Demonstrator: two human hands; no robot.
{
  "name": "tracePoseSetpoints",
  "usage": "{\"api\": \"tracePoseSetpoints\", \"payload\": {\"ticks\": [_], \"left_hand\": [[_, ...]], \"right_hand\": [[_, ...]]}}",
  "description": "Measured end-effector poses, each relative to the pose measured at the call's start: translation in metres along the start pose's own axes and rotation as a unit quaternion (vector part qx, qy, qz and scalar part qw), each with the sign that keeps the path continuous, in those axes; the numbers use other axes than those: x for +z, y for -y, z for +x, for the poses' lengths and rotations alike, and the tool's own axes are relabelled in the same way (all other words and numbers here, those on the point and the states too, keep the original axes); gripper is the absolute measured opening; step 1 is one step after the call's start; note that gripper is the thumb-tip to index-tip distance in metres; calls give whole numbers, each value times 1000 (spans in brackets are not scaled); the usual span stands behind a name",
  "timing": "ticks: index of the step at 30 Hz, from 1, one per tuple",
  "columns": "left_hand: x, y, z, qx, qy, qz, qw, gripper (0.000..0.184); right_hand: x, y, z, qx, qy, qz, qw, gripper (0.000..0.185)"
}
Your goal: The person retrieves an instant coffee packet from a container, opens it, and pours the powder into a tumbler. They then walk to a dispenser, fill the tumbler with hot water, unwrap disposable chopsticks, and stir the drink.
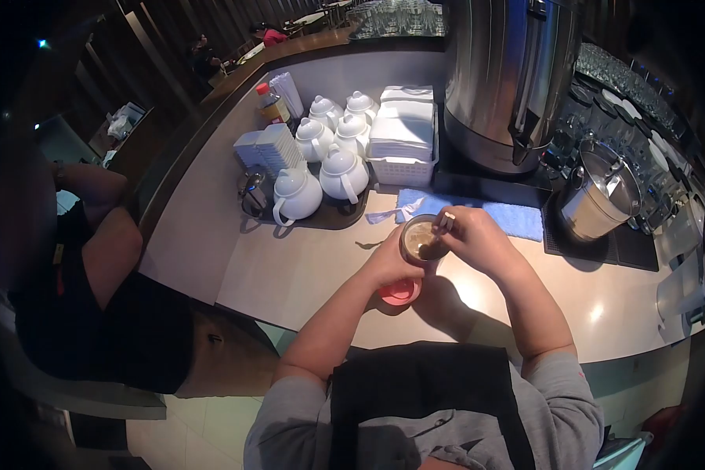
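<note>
My left hand (392, 260) is wrapped around the side of a cup (421, 229) of frothy brown drink. My right hand (478, 239) is closed over the cup's rim, pinching a spoon (428, 250) that dips into the drink. Only part of the spoon shows; my fingers hide the rest. Just below my left hand sits a small red dish or lid (399, 291), partly covered by the hand. Behind the cup lies a blue cloth (517, 217) on the counter (290, 270).
White teapots (298, 194) crowd a dark tray at the left, beside a red-capped bottle (271, 103). A white basket (403, 171) holds napkins. A large metal urn (493, 86) stands behind; a metal pitcher (599, 196) is on the right mat. Another person (94, 258) stands left.
</note>
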State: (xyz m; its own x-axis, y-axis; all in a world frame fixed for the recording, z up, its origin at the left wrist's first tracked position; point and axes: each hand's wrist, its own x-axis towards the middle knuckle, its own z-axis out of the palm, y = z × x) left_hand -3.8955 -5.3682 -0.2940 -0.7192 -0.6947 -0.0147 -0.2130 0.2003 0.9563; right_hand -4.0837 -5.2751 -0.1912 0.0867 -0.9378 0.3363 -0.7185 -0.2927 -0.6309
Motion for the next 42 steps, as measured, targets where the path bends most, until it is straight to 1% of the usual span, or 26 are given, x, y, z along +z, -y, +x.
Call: {"api": "tracePoseSetpoints", "payload": {"ticks": [1, 3, 4, 6, 7, 9, 10, 12, 13, 15, 19, 21, 23, 25, 27, 30, 33, 34, 35, 37, 38, 40, 42], "left_hand": [[0, 2, 3, 1, -1, -2, 1000, 91], [1, 1, 8, 19, 21, -10, 1000, 87], [0, -1, 6, 19, 20, -12, 1000, 87], [-3, -8, 2, -1, 4, 42, 999, 84], [-3, -11, 0, 0, 2, 43, 999, 84], [-2, -17, -4, 1, -19, 94, 995, 83], [0, -25, -8, -9, -30, 96, 995, 82], [1, -24, -11, -7, -43, 95, 994, 82], [2, -23, -11, -6, -55, 95, 994, 82], [4, -20, -12, -10, -58, 90, 994, 82], [5, -19, -15, -17, -72, 97, 993, 86], [6, -22, -18, -7, -71, 98, 993, 87], [6, -26, -20, 2, -69, 96, 993, 88], [5, -30, -25, -9, -69, 90, 994, 89], [5, -29, -29, -12, -68, 94, 993, 89], [5, -24, -35, -10, -76, 119, 990, 89], [5, -21, -41, -13, -83, 140, 987, 89], [4, -21, -42, -18, -82, 143, 986, 89], [4, -20, -44, -18, -84, 143, 986, 89], [5, -19, -46, -23, -84, 137, 987, 88], [4, -18, -46, -24, -86, 136, 987, 88], [4, -21, -46, -29, -85, 118, 989, 90], [4, -25, -46, -30, -83, 125, 988, 90]], "right_hand": [[0, 3, 0, -1, 1, -1, 1000, 15], [2, 9, 0, 72, 58, 128, 987, 13], [4, 9, 1, 72, 60, 128, 987, 13], [9, 6, 3, 42, 20, 142, 989, 14], [9, 5, 4, 40, 21, 142, 989, 14], [5, 1, 5, 19, -20, 37, 999, 9], [3, 1, 4, 18, -20, 36, 999, 9], [-4, 3, 0, 8, -28, -34, 999, 11], [-4, 4, -2, 10, -28, -36, 999, 11], [-6, 7, -3, 43, -20, -88, 995, 12], [-12, 12, -4, 38, -4, -71, 997, 12], [-17, 14, -3, -8, -9, -31, 999, 10], [-26, 24, -3, -13, -4, -10, 1000, 10], [-31, 29, -4, -15, 3, 11, 1000, 9], [-32, 30, -4, 16, 23, 41, 999, 8], [-31, 35, -4, 35, 45, 25, 998, 13], [-13, 24, -1, 6, 73, 43, 996, 14], [-7, 21, 1, 26, 99, 28, 994, 17], [-5, 19, 2, 25, 100, 28, 994, 17], [-4, 21, 4, 104, 143, 90, 980, 18], [-5, 20, 6, 103, 145, 89, 980, 18], [-8, 17, 10, 112, 183, 93, 972, 18], [-7, 14, 11, 98, 181, 94, 974, 18]]}}
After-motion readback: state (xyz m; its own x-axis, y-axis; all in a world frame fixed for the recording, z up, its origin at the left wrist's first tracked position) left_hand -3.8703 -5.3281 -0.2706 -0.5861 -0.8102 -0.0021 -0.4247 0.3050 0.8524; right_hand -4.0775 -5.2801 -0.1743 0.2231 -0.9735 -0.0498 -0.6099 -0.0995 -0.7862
